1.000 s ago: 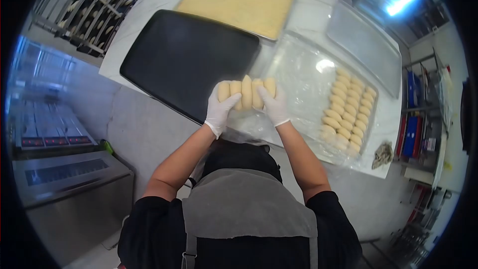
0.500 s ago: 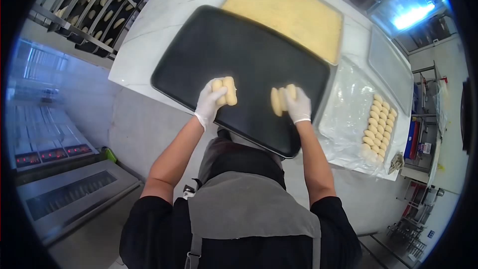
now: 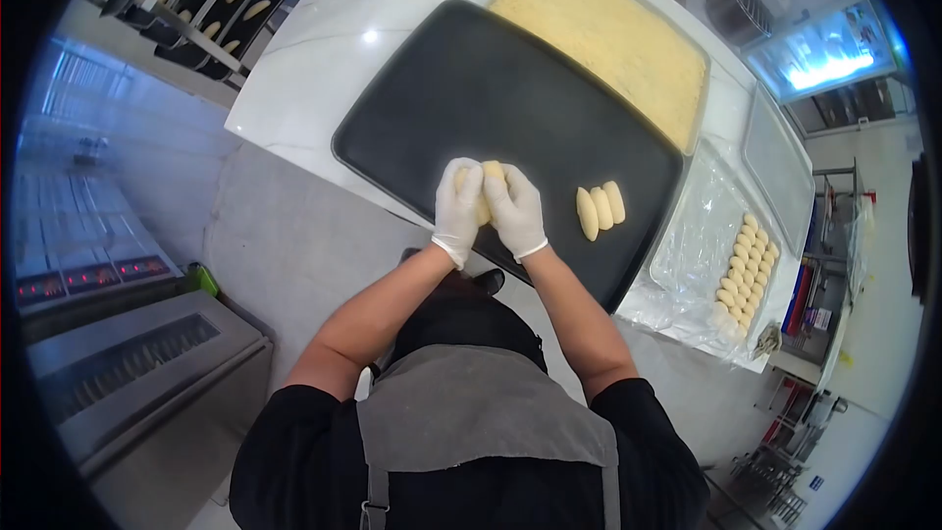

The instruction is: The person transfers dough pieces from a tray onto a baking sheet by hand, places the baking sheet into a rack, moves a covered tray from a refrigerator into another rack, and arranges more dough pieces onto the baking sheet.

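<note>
My left hand (image 3: 456, 216) and my right hand (image 3: 516, 213), both in white gloves, meet over the front edge of a black baking tray (image 3: 500, 103). Their fingers are closed around pale dough pieces (image 3: 494, 170), which are partly hidden, so I cannot tell how many there are. To the right of my hands, three elongated dough pieces (image 3: 601, 208) lie side by side on the tray, touched by neither hand.
A tray of yellow crumb-like topping (image 3: 613, 39) lies behind the black tray. On the right, rows of dough pieces (image 3: 746, 270) sit beside a plastic sheet (image 3: 697, 221) on the marble table (image 3: 294, 88). A rack of loaded trays (image 3: 211, 0) stands at the far left.
My right hand has let go of three dough pieces on the tray and moved left to join my left hand. Both hands now hold the dough pieces that were in my left.
</note>
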Available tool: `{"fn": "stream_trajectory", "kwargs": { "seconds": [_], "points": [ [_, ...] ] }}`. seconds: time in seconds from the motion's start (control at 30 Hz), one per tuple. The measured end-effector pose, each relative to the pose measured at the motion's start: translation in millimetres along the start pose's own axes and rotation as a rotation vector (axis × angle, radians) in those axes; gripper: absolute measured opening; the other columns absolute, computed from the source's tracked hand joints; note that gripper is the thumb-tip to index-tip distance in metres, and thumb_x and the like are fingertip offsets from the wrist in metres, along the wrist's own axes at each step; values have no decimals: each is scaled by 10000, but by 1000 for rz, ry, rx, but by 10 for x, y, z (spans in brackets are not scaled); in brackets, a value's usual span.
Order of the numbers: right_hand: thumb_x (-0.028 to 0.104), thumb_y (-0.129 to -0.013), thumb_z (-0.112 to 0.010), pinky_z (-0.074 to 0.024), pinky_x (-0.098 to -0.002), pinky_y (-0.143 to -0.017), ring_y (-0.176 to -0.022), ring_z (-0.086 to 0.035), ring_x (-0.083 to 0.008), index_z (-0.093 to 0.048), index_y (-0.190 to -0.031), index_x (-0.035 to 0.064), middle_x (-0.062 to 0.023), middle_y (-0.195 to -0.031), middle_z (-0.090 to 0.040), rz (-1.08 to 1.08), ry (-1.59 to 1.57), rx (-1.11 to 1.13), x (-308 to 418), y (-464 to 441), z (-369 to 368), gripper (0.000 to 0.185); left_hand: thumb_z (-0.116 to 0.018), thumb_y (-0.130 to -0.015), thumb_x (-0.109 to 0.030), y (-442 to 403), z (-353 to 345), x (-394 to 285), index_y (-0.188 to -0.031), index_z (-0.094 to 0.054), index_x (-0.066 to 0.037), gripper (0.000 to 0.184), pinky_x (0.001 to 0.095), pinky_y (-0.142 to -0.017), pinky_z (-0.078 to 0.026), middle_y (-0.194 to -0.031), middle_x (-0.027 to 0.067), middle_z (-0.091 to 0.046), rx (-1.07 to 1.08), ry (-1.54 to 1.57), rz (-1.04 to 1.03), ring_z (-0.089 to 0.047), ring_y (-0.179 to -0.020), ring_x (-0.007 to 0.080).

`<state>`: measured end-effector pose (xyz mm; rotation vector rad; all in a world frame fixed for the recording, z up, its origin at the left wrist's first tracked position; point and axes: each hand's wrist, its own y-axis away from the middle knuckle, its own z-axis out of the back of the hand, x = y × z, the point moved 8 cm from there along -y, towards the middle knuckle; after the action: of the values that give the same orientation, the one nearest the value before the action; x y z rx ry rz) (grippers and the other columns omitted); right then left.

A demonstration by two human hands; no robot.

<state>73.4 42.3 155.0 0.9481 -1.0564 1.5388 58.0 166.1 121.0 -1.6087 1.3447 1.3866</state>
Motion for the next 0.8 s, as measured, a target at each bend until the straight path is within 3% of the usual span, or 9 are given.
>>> {"fn": "stream_trajectory", "kwargs": {
  "seconds": [0.2, 0.3, 0.33, 0.4, 0.47, 0.6, 0.67, 0.77, 0.8],
  "points": [
    [290, -1026, -590, -397, -287, -437, -476, -500, -140, -619, -1217, 35, -66, -791, -622, -519, -997, 224, -167, -507, -499, 321, -570, -1014, -212, -481, 691, -137, -1069, -642, -56, 179, 279, -823, -505, -981, 37, -629, -13, 447, 276, -609, -907, 132],
    [330, -963, -674, -516, -327, -568, -671, -637, -209, -592, -1265, -4, -117, -863, -656, -274, -210, 17, -386, -1304, -523, 457, -645, -966, -211, -921, 882, -348, -1198, -634, -66, 273, 311, -905, -505, -1064, 65, -627, -14, -140, 29, -625, -1036, 177],
    [347, -919, -730, -557, -367, -628, -767, -687, -255, -591, -1258, -21, -145, -879, -672, -144, 9, -38, -478, -1617, -533, 520, -645, -966, -211, -1056, 913, -320, -1198, -634, -66, 273, 311, -905, -505, -1064, 65, -627, 12, -135, 40, -625, -1036, 177],
    [396, -894, -716, -568, -445, -806, -985, -696, -358, -564, -1290, -19, -207, -1054, -681, -33, 520, 45, -675, -2166, -661, 594, -702, -920, -215, -1385, 878, -256, -1257, -624, -68, 376, 346, -966, -489, -1141, 87, -613, 153, -400, -30, -603, -1133, 221],
    [421, -903, -691, -561, -459, -829, -1009, -687, -374, -551, -1306, -10, -217, -1105, -665, -19, 662, 65, -738, -2569, -826, 606, -730, -897, -217, -1736, 782, -192, -1286, -618, -69, 431, 364, -996, -481, -1180, 98, -607, 235, -519, -76, -592, -1181, 242],
    [495, -926, -616, -544, -482, -883, -1063, -665, -403, -517, -1346, 14, -231, -1233, -620, -100, 988, 164, -787, -2760, -1094, 646, -799, -800, -310, -2069, 570, -307, -1176, -654, -53, 478, 425, -989, -473, -1196, 119, -597, 230, -657, -424, -570, -1164, 309],
    [547, -937, -569, -539, -471, -901, -1074, -660, -394, -497, -1365, 28, -220, -1289, -592, -230, 1131, 217, -657, -2812, -1086, 677, -801, -777, -387, -2110, 455, -494, -1079, -674, -73, 454, 433, -915, -484, -1149, 124, -602, 242, -1111, -567, -580, -1101, 301],
    [554, -923, -594, -532, -468, -904, -1083, -652, -389, -492, -1378, 31, -214, -1275, -601, -211, 1154, 172, -501, -2601, -901, 701, -780, -742, -516, -2205, 298, -492, -946, -671, -109, 468, 428, -798, -478, -1076, 122, -606, 323, -1401, -618, -580, -1013, 287],
    [541, -924, -602, -524, -460, -930, -1116, -641, -380, -486, -1404, 47, -203, -1282, -613, -183, 1048, 6, -397, -2504, -758, 699, -773, -746, -524, -2206, 321, -449, -937, -669, -109, 469, 436, -796, -476, -1063, 117, -606, 335, -1421, -622, -580, -1013, 292]
  ]
}}
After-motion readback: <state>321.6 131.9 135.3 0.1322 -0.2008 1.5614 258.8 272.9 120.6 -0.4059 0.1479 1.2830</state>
